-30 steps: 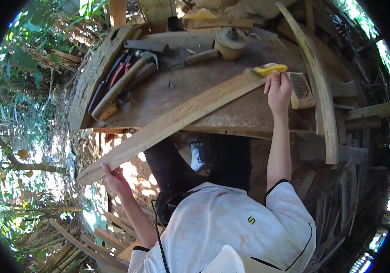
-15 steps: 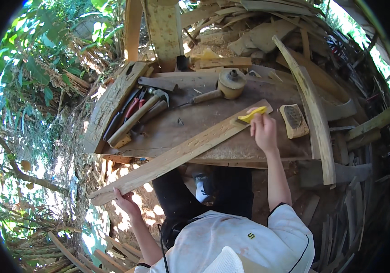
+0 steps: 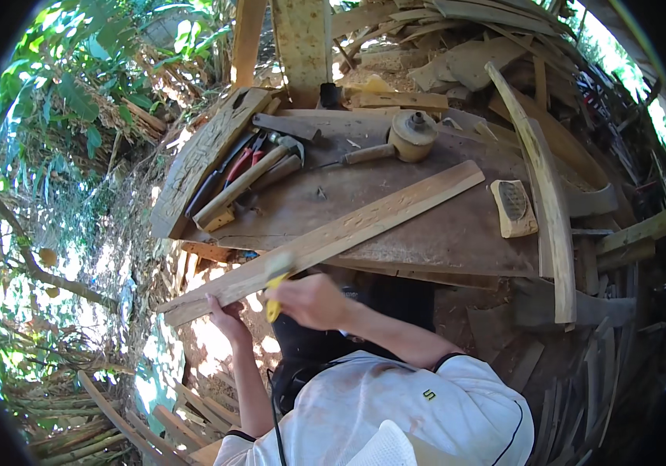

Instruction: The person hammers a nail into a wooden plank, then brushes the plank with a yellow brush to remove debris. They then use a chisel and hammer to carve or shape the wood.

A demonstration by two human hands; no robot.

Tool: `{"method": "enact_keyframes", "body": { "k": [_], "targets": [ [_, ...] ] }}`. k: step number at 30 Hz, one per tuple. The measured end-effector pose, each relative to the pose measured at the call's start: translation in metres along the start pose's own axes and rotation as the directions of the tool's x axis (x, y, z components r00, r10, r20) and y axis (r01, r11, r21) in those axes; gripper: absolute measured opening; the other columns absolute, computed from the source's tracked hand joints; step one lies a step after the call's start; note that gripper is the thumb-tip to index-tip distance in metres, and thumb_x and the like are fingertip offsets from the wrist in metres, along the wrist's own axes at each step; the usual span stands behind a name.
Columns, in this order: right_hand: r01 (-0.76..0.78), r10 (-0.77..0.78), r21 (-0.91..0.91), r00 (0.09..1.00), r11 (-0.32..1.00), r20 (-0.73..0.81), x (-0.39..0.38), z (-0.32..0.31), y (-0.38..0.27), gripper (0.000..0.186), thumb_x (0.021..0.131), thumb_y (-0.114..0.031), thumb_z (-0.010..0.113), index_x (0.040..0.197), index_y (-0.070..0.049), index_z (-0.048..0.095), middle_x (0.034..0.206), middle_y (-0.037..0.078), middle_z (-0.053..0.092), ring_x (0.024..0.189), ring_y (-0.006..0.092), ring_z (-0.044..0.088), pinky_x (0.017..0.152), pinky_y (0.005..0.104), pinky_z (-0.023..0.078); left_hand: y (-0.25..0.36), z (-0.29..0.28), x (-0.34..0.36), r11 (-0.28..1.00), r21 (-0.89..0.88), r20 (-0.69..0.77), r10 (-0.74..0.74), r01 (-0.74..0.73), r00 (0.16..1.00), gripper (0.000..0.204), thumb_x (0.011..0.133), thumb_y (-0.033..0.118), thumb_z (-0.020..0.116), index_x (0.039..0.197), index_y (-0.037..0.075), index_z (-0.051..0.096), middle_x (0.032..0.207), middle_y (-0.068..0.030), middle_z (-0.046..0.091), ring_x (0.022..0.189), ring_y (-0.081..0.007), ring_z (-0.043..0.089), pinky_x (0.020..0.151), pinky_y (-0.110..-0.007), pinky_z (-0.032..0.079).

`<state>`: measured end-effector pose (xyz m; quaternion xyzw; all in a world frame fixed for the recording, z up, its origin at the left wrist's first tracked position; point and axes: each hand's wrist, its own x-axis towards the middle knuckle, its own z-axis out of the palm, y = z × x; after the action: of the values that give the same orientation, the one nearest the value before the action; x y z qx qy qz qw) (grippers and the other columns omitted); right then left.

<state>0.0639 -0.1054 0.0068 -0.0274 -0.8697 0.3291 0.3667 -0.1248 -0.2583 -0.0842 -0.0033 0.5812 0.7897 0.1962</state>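
A long flat wooden board (image 3: pixel 348 229) lies slanted across the workbench, its near-left end jutting out past the front edge. My left hand (image 3: pixel 230 320) is closed around the lower edge of that end. In my right hand (image 3: pixel 315 301) is a brush with a yellow handle (image 3: pixel 273 306). Its blurred head rests against or just over the board's face, a little right of my left hand. Small dark marks or gouges show along the board's upper face.
On the workbench (image 3: pixel 442 241) lie a hammer (image 3: pixel 247 182), red-handled pliers (image 3: pixel 247 159), a round wooden pot-like piece (image 3: pixel 413 136) and a wooden block with a dark patch (image 3: pixel 514 208). A long curved pole (image 3: pixel 543 186) leans at the right. Stacked offcuts (image 3: pixel 465 62) fill the back.
My right hand has swept the brush from the board's far-right end down to its near-left part. My left hand keeps its hold; the board has shifted slightly in view.
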Motion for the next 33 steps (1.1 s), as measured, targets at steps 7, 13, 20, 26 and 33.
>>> {"method": "enact_keyframes", "body": {
  "k": [7, 13, 20, 26, 33],
  "targets": [
    [-0.256, 0.316, 0.321, 0.937, 0.912, -0.147, 0.007, 0.004, -0.001, 0.021, 0.1, -0.003, 0.061, 0.121, -0.005, 0.065, 0.074, 0.01, 0.067, 0.062, 0.0184, 0.068, 0.058, 0.0297, 0.055, -0.011, 0.004, -0.009, 0.987, -0.159, -0.007, -0.024, 0.023, 1.0, 0.077, 0.108, 0.068, 0.018, 0.132, 0.007, 0.059, 0.088, -0.0077, 0.068, 0.067, -0.0188, 0.059, 0.061, -0.032, 0.048],
    [-0.076, 0.09, 0.284, 0.995, 0.956, -0.038, 0.024, 0.061, -0.017, 0.033, 0.088, -0.003, 0.069, 0.121, -0.009, 0.066, 0.097, 0.017, 0.072, 0.083, 0.0365, 0.072, 0.071, 0.0422, 0.058, -0.018, -0.01, -0.011, 0.887, -0.438, -0.008, -0.171, 0.15, 0.985, 0.102, 0.095, 0.088, 0.023, 0.132, 0.0, 0.059, 0.109, -0.0139, 0.071, 0.105, -0.0258, 0.064, 0.096, -0.04, 0.05],
    [-0.159, 0.19, 0.458, 0.982, 0.875, -0.022, 0.02, 0.067, -0.018, 0.022, 0.096, -0.01, 0.067, 0.119, -0.01, 0.068, 0.088, 0.014, 0.072, 0.072, 0.0258, 0.072, 0.065, 0.0362, 0.056, -0.01, -0.026, -0.022, 0.949, -0.248, 0.098, -0.175, 0.194, 0.98, 0.101, 0.096, 0.085, 0.022, 0.128, -0.003, 0.06, 0.107, -0.014, 0.069, 0.111, -0.0248, 0.057, 0.1, -0.04, 0.043],
    [-0.488, 0.58, 0.319, 0.731, 0.812, -0.359, -0.041, -0.068, 0.039, 0.032, 0.114, -0.026, 0.044, 0.117, -0.001, 0.065, 0.067, 0.001, 0.059, 0.059, 0.0097, 0.059, 0.057, 0.0263, 0.05, -0.004, -0.013, -0.012, 1.0, -0.011, 0.247, -0.012, 0.015, 0.969, 0.072, 0.111, 0.058, 0.031, 0.114, -0.005, 0.063, 0.074, -0.012, 0.067, 0.064, -0.0185, 0.059, 0.061, -0.036, 0.048],
    [-0.637, 0.405, 0.124, 0.316, 0.761, -0.858, -0.123, -0.199, 0.057, 0.034, 0.114, -0.026, 0.044, 0.135, -0.004, 0.06, 0.086, 0.002, 0.064, 0.063, 0.0074, 0.057, 0.056, 0.0217, 0.043, -0.01, 0.018, 0.003, 0.981, 0.191, 0.241, -0.007, -0.041, 0.97, 0.065, 0.112, 0.051, 0.038, 0.091, -0.003, 0.068, 0.065, -0.0105, 0.064, 0.059, -0.017, 0.06, 0.059, -0.033, 0.049]
  ]
}}
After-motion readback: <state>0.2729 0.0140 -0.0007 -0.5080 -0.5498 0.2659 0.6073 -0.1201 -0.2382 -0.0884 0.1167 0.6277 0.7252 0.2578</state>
